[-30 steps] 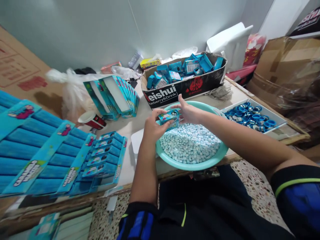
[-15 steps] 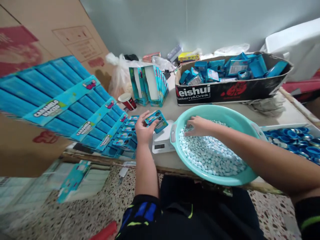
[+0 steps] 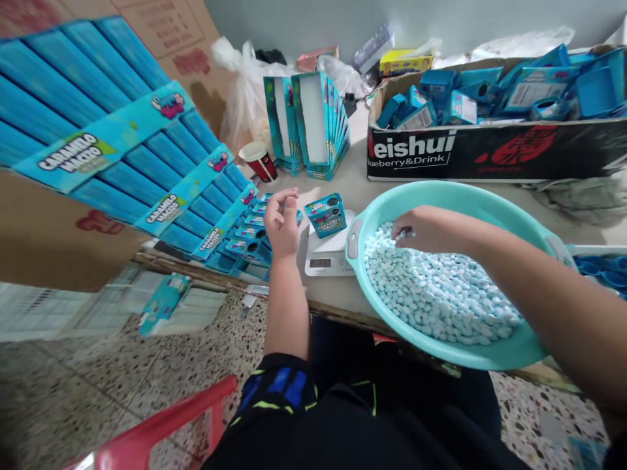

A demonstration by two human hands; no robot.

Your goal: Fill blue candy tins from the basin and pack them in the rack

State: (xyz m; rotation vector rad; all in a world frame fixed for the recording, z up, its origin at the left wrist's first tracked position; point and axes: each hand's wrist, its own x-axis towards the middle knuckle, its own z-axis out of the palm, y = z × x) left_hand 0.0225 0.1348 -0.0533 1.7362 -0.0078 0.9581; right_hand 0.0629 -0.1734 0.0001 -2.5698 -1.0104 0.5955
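A small blue candy box (image 3: 326, 215) stands on the white scale (image 3: 321, 264), whose display is lit but hard to read. Just left of it, my left hand (image 3: 283, 225) is raised with fingers apart and loosely curled, holding nothing. My right hand (image 3: 416, 228) is closed over pale blue candies (image 3: 441, 294) at the left part of the turquoise basin (image 3: 470, 359), with a few candies showing at its fingertips. Behind my left hand, a row of small blue boxes (image 3: 249, 247) sits on the table, partly hidden by the hand.
Stacked blue display boxes (image 3: 132, 137) lean in from the left. At the back are a paper cup (image 3: 258, 162), upright trays (image 3: 313, 124) and a black carton (image 3: 470, 160) of blue boxes. A red stool (image 3: 127, 437) stands on the floor below.
The candy box has left my left hand and now stands on the scale. My left hand has opened. My right hand has closed on some candies. The view has shifted closer.
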